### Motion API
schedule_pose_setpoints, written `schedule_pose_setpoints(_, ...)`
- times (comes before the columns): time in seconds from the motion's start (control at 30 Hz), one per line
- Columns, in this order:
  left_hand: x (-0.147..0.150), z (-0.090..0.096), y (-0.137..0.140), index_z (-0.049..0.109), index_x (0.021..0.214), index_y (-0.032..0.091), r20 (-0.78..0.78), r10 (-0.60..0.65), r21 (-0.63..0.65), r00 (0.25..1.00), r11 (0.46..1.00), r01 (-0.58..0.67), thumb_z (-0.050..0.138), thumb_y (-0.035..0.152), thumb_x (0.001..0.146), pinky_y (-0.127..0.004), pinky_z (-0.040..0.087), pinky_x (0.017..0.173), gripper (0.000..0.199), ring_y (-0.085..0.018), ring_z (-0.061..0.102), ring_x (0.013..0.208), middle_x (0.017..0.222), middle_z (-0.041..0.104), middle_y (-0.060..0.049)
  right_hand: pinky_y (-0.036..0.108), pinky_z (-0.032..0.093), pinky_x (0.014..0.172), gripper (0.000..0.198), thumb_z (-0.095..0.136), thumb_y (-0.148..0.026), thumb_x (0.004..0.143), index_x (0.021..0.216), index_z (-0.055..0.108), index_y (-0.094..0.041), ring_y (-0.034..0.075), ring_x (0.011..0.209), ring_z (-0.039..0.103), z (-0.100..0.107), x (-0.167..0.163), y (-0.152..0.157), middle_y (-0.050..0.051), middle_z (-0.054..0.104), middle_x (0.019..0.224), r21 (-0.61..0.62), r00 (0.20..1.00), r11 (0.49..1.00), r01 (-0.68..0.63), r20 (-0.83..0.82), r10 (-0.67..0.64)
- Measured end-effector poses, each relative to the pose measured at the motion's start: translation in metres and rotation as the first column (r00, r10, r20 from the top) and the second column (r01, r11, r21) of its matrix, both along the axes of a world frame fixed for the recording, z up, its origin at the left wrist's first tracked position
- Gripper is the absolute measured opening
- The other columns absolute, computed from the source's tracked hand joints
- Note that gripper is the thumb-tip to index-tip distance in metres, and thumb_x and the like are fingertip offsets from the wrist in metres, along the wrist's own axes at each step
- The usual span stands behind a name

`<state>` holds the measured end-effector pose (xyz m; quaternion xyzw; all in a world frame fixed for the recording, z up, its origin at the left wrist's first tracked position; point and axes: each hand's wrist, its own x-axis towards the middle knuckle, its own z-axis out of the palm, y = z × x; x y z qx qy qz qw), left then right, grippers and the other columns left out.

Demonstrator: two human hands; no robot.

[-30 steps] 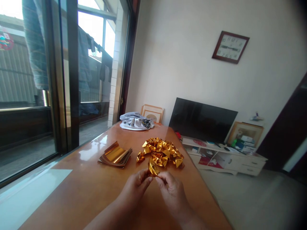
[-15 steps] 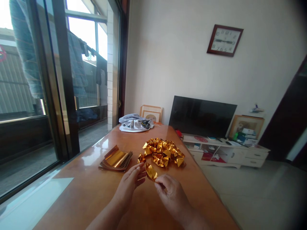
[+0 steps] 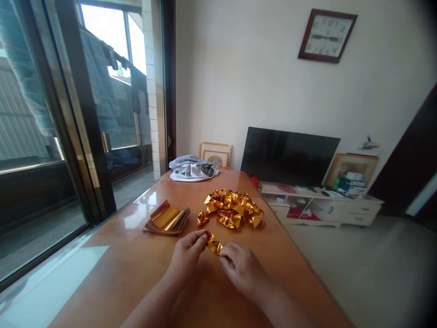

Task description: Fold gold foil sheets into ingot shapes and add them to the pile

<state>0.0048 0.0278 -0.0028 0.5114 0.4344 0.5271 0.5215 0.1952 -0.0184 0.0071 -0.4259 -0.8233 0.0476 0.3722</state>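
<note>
Left hand (image 3: pixel 190 247) and right hand (image 3: pixel 243 265) pinch opposite ends of a folded gold piece (image 3: pixel 214 244) in front of the gold heap (image 3: pixel 235 209). Stacked sheets (image 3: pixel 168 219) lie left of the heap

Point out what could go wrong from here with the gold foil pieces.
The folded foil piece is pinched at both ends between the left hand and the right hand, so a hard pull might tear or flatten it. The lone piece lies just beyond the fingers and could get knocked. The foil pile sits toward the right edge of the table, so a bump might send pieces over the side.
</note>
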Motion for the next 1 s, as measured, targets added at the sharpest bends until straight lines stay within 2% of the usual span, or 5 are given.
schedule_pose_setpoints(0.17,0.003,-0.005,0.004,0.078,0.091,0.014,-0.019,0.010,0.024,1.000,1.000,-0.009,0.078,0.051,0.073,-0.026,0.045,0.062,0.041,-0.016,0.057,0.067,0.072,0.067,-0.004,0.026,0.046,0.069,0.020,0.055,-0.005,0.087,0.087,0.064,-0.023,0.017,0.076,0.062,-0.002,-0.001,0.001,0.001,0.065,0.082,-0.007,1.000,1.000,0.006,-0.018,-0.006)
schedule_pose_setpoints(0.4,-0.002,-0.011,0.012,0.075,0.095,0.015,-0.004,0.129,0.085,0.992,0.988,-0.129,0.073,0.053,0.078,-0.027,0.049,0.070,0.042,-0.018,0.062,0.075,0.079,0.070,-0.004,0.026,0.050,0.071,0.024,0.060,-0.018,0.089,0.112,0.061,-0.022,0.016,0.077,0.064,-0.005,-0.005,-0.001,0.002,0.069,0.089,-0.143,0.972,0.990,0.003,-0.230,-0.036)
schedule_pose_setpoints(0.5,-0.007,-0.010,0.014,0.076,0.097,0.016,-0.011,0.182,0.140,0.983,0.974,-0.179,0.073,0.053,0.078,-0.027,0.048,0.073,0.041,-0.020,0.063,0.079,0.083,0.072,-0.005,0.022,0.044,0.059,0.010,0.058,-0.030,0.092,0.094,0.060,-0.020,0.013,0.063,0.058,-0.002,-0.007,-0.005,-0.002,0.064,0.073,-0.240,0.953,0.970,0.047,-0.279,-0.116)
schedule_pose_setpoints(0.7,-0.010,-0.009,0.013,0.076,0.099,0.017,-0.034,0.219,0.179,0.975,0.961,-0.210,0.069,0.051,0.083,-0.027,0.048,0.074,0.038,-0.021,0.065,0.080,0.085,0.074,-0.006,0.021,0.033,0.051,0.035,0.056,-0.042,0.095,0.068,0.057,-0.019,0.010,0.053,0.047,-0.004,-0.016,-0.007,-0.005,0.054,0.057,-0.334,0.978,0.942,0.027,-0.187,-0.094)
schedule_pose_setpoints(1.0,-0.008,-0.009,0.010,0.074,0.104,0.019,-0.173,0.266,0.328,0.948,0.923,-0.199,0.057,0.045,0.091,-0.029,0.052,0.075,0.034,-0.021,0.069,0.083,0.088,0.076,-0.004,0.021,0.036,0.046,0.040,0.053,-0.054,0.093,0.078,0.060,-0.017,0.011,0.045,0.053,-0.016,-0.027,0.012,-0.001,0.063,0.058,-0.709,0.872,0.692,-0.137,-0.418,-0.256)
